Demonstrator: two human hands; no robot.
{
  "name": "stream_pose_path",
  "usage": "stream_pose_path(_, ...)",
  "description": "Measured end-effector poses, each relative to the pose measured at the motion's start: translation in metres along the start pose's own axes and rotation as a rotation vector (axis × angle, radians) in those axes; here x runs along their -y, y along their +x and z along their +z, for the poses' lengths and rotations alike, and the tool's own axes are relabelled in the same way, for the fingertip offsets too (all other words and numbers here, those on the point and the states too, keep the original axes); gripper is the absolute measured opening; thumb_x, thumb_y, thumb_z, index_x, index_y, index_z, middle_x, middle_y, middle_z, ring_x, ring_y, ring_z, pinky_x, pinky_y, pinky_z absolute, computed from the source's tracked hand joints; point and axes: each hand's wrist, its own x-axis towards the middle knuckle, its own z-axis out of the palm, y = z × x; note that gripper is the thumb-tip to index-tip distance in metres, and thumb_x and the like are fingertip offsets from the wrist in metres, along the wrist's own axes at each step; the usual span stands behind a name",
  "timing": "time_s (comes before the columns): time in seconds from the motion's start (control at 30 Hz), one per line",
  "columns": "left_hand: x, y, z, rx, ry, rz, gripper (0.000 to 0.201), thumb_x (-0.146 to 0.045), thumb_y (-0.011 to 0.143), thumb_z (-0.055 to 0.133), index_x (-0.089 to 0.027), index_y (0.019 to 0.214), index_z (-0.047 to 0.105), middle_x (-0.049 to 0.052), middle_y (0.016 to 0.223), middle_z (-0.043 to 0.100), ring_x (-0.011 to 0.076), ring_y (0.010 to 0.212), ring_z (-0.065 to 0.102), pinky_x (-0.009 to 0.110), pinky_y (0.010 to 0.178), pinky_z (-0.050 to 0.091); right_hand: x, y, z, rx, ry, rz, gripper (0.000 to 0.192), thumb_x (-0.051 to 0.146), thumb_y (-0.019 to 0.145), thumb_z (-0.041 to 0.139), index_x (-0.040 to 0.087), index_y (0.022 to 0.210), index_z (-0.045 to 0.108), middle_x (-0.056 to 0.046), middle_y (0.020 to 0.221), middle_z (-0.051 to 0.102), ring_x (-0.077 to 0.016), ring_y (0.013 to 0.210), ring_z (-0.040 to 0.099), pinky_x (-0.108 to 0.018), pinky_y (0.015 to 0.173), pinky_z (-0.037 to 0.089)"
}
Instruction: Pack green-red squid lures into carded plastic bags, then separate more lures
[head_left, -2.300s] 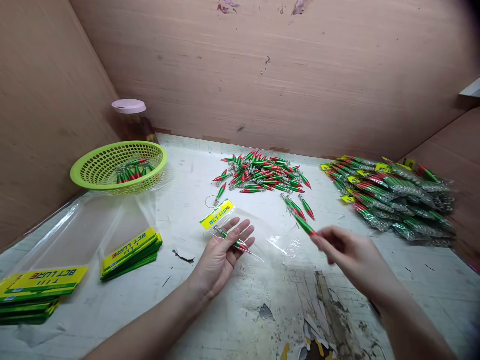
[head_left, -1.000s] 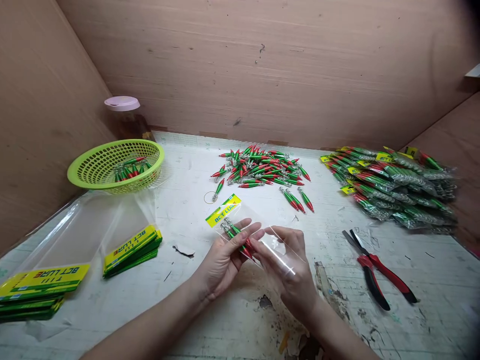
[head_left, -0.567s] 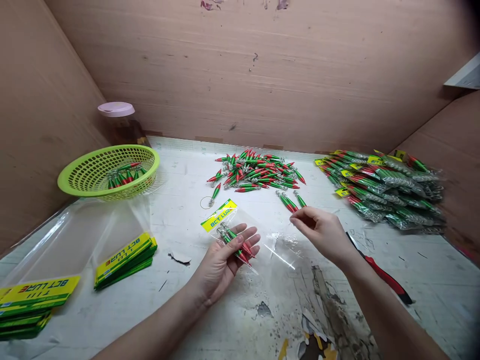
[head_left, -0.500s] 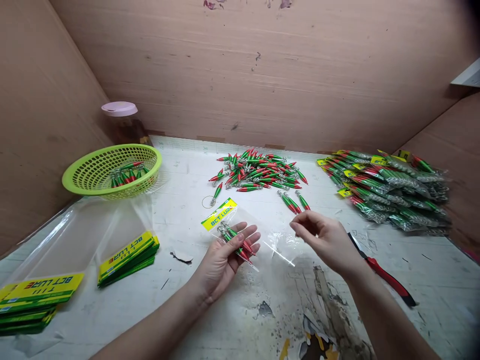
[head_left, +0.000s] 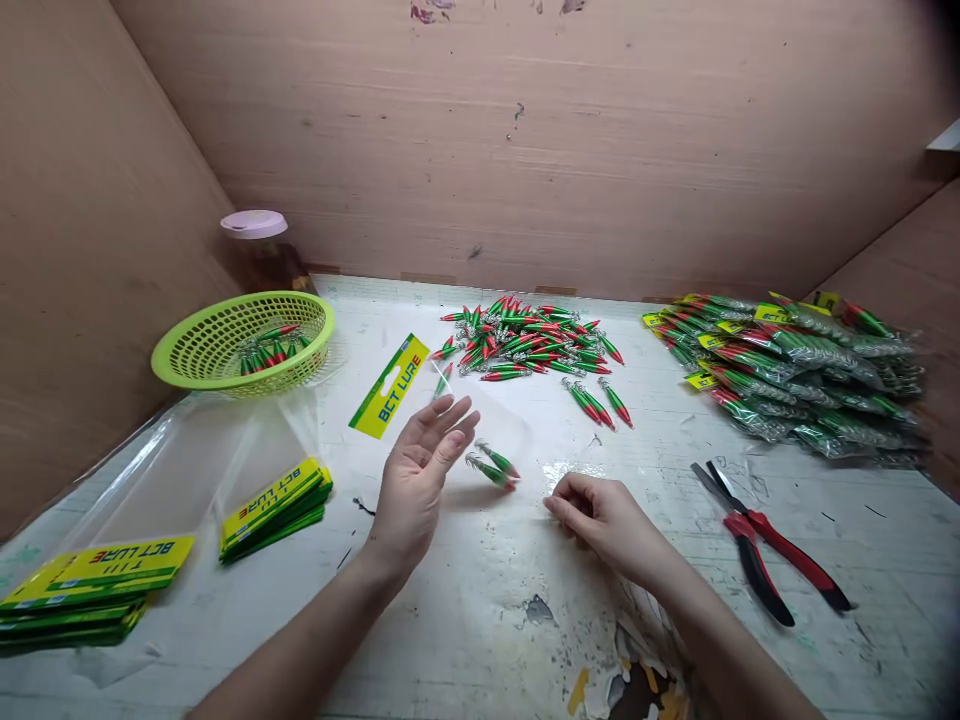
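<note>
My left hand (head_left: 424, 460) is raised palm inward, its fingers stretched and apart. Beside and behind its fingertips is a clear plastic bag with a yellow-and-green BCT LURE header (head_left: 390, 386), tilted. Two green-and-red squid jigs (head_left: 495, 466) with wire hooks lie just right of the left thumb, slightly blurred; whether they are inside the clear bag is hard to tell. My right hand (head_left: 600, 520) is low over the table, thumb and forefinger pinched together. What those fingertips hold, if anything, cannot be made out. Three loose jigs (head_left: 596, 403) lie beyond it.
A pile of jigs (head_left: 532, 340) lies at the back. Packed jig bags (head_left: 802, 375) are stacked at right, near red-handled pliers (head_left: 765, 540). At left are a green basket (head_left: 169, 365) holding jigs, a lidded jar (head_left: 259, 235) and header-topped bags (head_left: 97, 575).
My left hand has released the jigs and opened, moving left and up. The bag's header has swung up and left. My right hand has come down and left, uncovering the pliers.
</note>
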Motion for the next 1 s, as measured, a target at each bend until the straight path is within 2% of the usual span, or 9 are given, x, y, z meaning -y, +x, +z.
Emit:
stream_pose_path(0.1, -0.008, 0.01, -0.007, -0.087, -0.065, 0.09, 0.036, -0.022, 0.082, 0.069, -0.017, 0.114, 0.054, 0.013, 0.124, 0.055, 0.026, 0.113, 0.055, 0.043, 0.105, 0.04, -0.002, -0.001, -0.004, -0.04, -0.018, -0.014, 0.027, 0.041, 0.087, 0.049, 0.017, 0.076, 0.057, -0.001, 0.066, 0.057, -0.0133, 0.058, 0.05, -0.024, 0.053, 0.037)
stream_pose_path(0.27, -0.024, 0.028, -0.024, -0.257, -0.209, 0.216, 0.022, -0.016, 0.085, 0.062, -0.019, 0.106, 0.056, 0.01, 0.122, 0.057, 0.0262, 0.114, 0.054, 0.042, 0.101, 0.045, 0.007, 0.004, -0.016, -0.25, -0.198, -0.17, 0.017, 0.031, 0.087, 0.051, 0.018, 0.081, 0.061, -0.003, 0.075, 0.061, -0.0151, 0.065, 0.054, -0.026, 0.059, 0.041)
stream_pose_path(0.33, -0.028, 0.032, -0.028, -0.345, -0.292, 0.153, 0.016, -0.012, 0.088, 0.056, -0.019, 0.102, 0.056, 0.009, 0.12, 0.058, 0.0264, 0.113, 0.055, 0.043, 0.097, 0.048, 0.018, 0.013, -0.015, -0.198, -0.316, -0.251, 0.012, 0.024, 0.088, 0.051, 0.018, 0.083, 0.061, -0.004, 0.082, 0.06, -0.0144, 0.07, 0.055, -0.025, 0.063, 0.042)
stream_pose_path(0.43, -0.028, 0.034, -0.026, -0.438, -0.384, -0.01, 0.023, 0.001, 0.086, 0.051, -0.015, 0.103, 0.053, 0.012, 0.118, 0.059, 0.0245, 0.109, 0.058, 0.037, 0.093, 0.052, 0.041, 0.035, -0.001, -0.102, -0.465, -0.276, 0.006, 0.016, 0.087, 0.053, 0.017, 0.086, 0.058, -0.005, 0.09, 0.059, -0.0148, 0.077, 0.056, -0.025, 0.068, 0.042)
stream_pose_path(0.6, -0.017, 0.026, -0.018, -0.362, -0.413, -0.199, 0.036, 0.009, 0.084, 0.048, -0.012, 0.112, 0.051, 0.014, 0.12, 0.057, 0.0204, 0.108, 0.058, 0.024, 0.087, 0.054, 0.069, 0.069, 0.036, -0.103, -0.56, -0.181, 0.016, 0.003, 0.079, 0.049, 0.015, 0.09, 0.052, -0.014, 0.097, 0.056, -0.0253, 0.084, 0.058, -0.032, 0.068, 0.04)
stream_pose_path(0.67, -0.013, 0.023, -0.018, -0.337, -0.387, -0.257, 0.035, 0.008, 0.083, 0.05, -0.012, 0.112, 0.053, 0.012, 0.122, 0.057, 0.0208, 0.107, 0.059, 0.023, 0.084, 0.056, 0.07, 0.071, 0.04, -0.112, -0.524, -0.159, 0.022, 0.0, 0.075, 0.048, 0.015, 0.091, 0.05, -0.014, 0.096, 0.056, -0.0257, 0.083, 0.058, -0.032, 0.067, 0.039)
stream_pose_path(0.77, -0.008, 0.02, -0.019, -0.327, -0.374, -0.299, 0.032, 0.008, 0.082, 0.053, -0.011, 0.107, 0.058, 0.009, 0.118, 0.059, 0.0196, 0.105, 0.06, 0.021, 0.082, 0.057, 0.059, 0.065, 0.026, -0.108, -0.365, -0.147, 0.021, 0.006, 0.073, 0.052, 0.017, 0.09, 0.046, -0.007, 0.084, 0.058, -0.0208, 0.074, 0.056, -0.029, 0.063, 0.038)
stream_pose_path(0.9, -0.01, 0.016, -0.013, -0.304, -0.434, -0.337, 0.03, 0.008, 0.082, 0.051, -0.01, 0.104, 0.061, 0.007, 0.109, 0.063, 0.0165, 0.1, 0.062, 0.018, 0.081, 0.056, 0.037, 0.052, -0.006, -0.107, -0.042, -0.108, 0.023, 0.025, 0.077, 0.056, 0.018, 0.093, 0.041, 0.0, 0.075, 0.056, -0.012, 0.058, 0.052, -0.024, 0.053, 0.04)
stream_pose_path(1.0, -0.013, 0.012, -0.006, -0.314, -0.496, -0.418, 0.029, 0.007, 0.085, 0.048, -0.01, 0.106, 0.06, 0.008, 0.106, 0.065, 0.0151, 0.096, 0.064, 0.016, 0.079, 0.056, 0.029, 0.044, -0.013, -0.107, 0.142, -0.076, 0.037, 0.042, 0.071, 0.062, 0.018, 0.086, 0.038, 0.0, 0.072, 0.055, -0.0102, 0.052, 0.051, -0.022, 0.045, 0.04)
